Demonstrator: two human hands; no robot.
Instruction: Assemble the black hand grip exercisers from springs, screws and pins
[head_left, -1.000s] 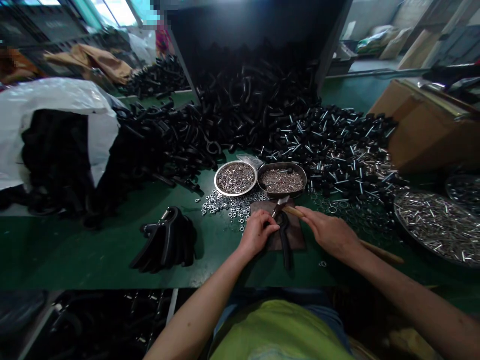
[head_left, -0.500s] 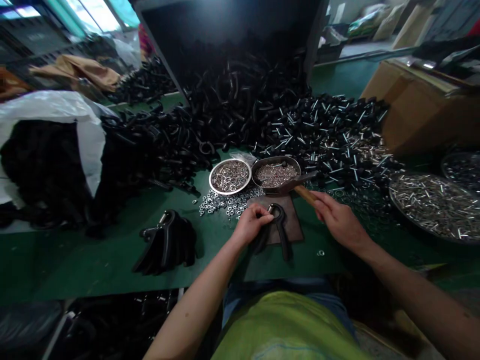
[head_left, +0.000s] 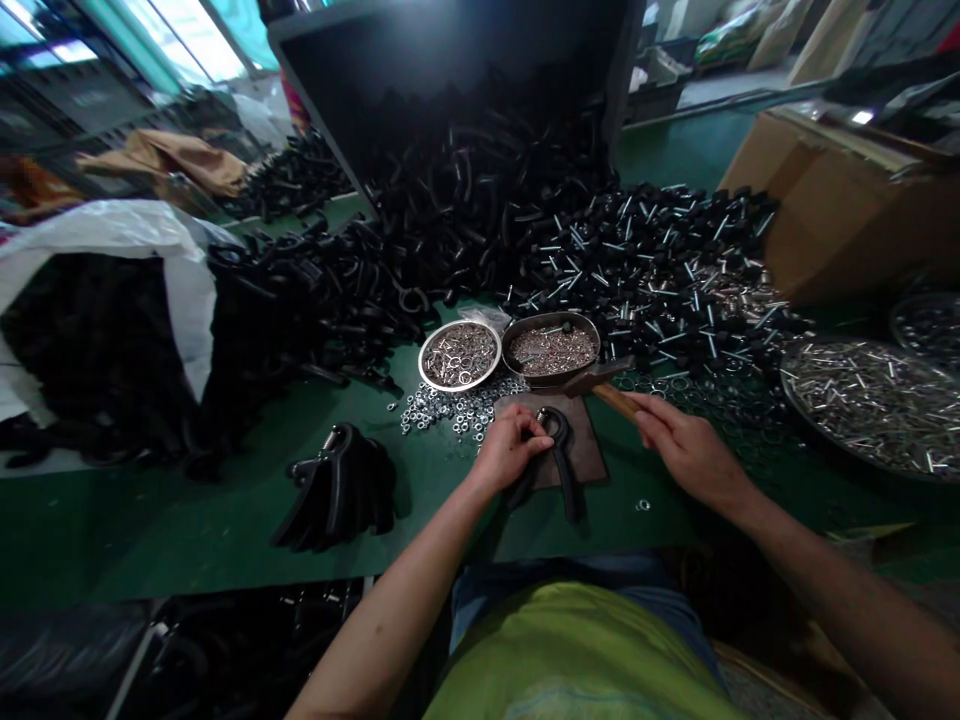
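Observation:
My left hand (head_left: 514,446) pinches the upper part of a black forked clamp piece (head_left: 565,470), which lies on a flat brown plate (head_left: 589,447). A small silver part shows at the top of the piece, beside my fingertips. My right hand (head_left: 686,445) is closed around the wooden handle of a hammer (head_left: 616,401). The hammer's head is above the plate's upper edge, close to an oval tin of small rivets (head_left: 553,378). Left of my left hand, several similar black pieces (head_left: 337,490) stand stacked together on the green table (head_left: 217,540).
A round bowl of metal rings and pins (head_left: 421,368) stands beside loose nuts (head_left: 457,412). Black parts (head_left: 480,230) heap up behind, with black-headed bolts (head_left: 660,260) to their right. A large pan of pins (head_left: 877,405) and a cardboard box (head_left: 825,200) are at right, a white bag (head_left: 184,290) at left.
My left fingers have shifted slightly right on the black piece. The hammer and my right hand are slightly lower and farther right.

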